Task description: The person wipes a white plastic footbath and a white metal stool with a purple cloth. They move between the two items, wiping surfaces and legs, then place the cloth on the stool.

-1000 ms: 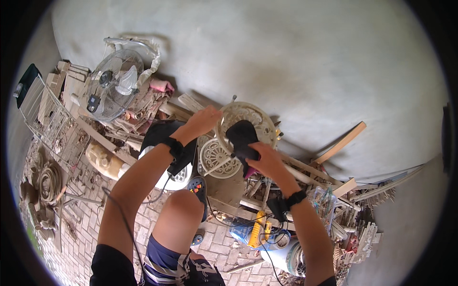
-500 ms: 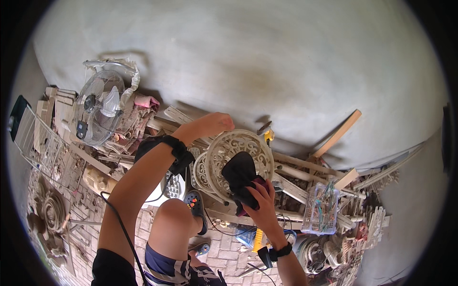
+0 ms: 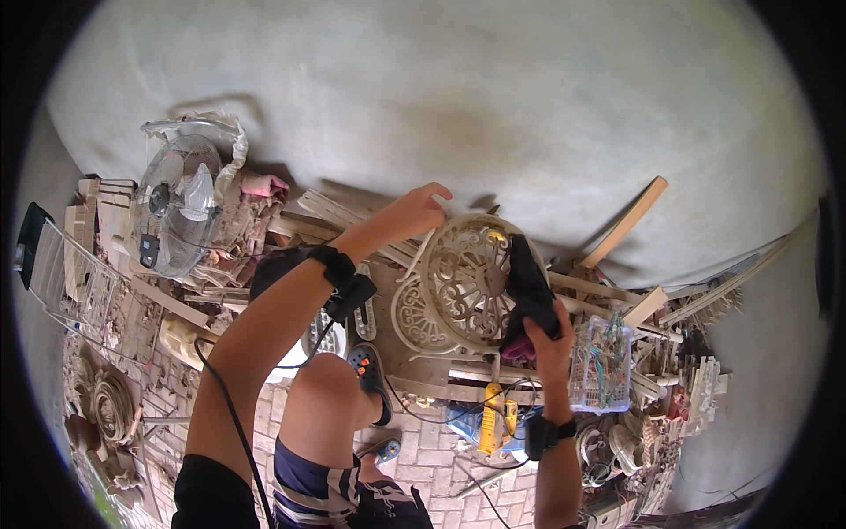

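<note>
A cream cast-metal chair (image 3: 434, 291), with a round openwork panel and scrolled pattern, is tilted in front of me. At its upper left rim is my left hand (image 3: 421, 210), one finger stretched out and the others curled down at the edge; their contact is partly hidden. My right hand (image 3: 552, 339) is closed around a black cloth (image 3: 527, 278) with a purple patch. That cloth lies against the right side of the round panel and hangs over its rim.
A dusty fan (image 3: 176, 203) stands on the left beside a wire rack (image 3: 79, 264). Timber pieces lean along the wall. On the right is a clear plastic basket (image 3: 602, 370) of wires. A yellow-handled tool (image 3: 490, 423) lies beside the chair. A cable crosses the brick floor (image 3: 432, 480).
The chair has shifted right and slightly up, together with my left hand. My right hand has carried the cloth from the panel's middle to its right rim, uncovering the centre.
</note>
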Available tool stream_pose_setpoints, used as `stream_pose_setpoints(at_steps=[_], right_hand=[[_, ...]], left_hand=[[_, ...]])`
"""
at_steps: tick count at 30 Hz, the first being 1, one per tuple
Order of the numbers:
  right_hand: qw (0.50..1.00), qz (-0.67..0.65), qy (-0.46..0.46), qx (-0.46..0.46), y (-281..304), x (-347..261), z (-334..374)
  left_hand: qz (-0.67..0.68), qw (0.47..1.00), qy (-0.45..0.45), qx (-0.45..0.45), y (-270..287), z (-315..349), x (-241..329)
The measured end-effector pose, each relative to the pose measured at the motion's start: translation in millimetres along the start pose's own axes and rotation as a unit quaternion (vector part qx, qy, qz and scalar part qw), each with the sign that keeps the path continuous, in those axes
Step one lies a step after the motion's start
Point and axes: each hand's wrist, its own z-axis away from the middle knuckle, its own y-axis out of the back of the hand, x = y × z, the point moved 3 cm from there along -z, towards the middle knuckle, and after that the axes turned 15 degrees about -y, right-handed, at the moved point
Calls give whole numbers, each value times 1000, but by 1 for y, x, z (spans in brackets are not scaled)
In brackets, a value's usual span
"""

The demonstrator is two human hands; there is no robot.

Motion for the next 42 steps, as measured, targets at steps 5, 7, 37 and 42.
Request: stream_pose_setpoints(at_steps=[5,7,37,42], right_hand=[[995,88,-33,-37,20,-8,-6],[978,200,57,-17,14,-11,-7],[809,522,180,-199,-69,-77,-63],[799,531,158,-232,-94,-86,-64]], left_hand=[[97,991,11,-96,-19,20,-39],[171,980,25,-96,-23,28,-59],[122,988,-48,82,-23,114,-116],[108,987,-56,101,-15,132,-117]])
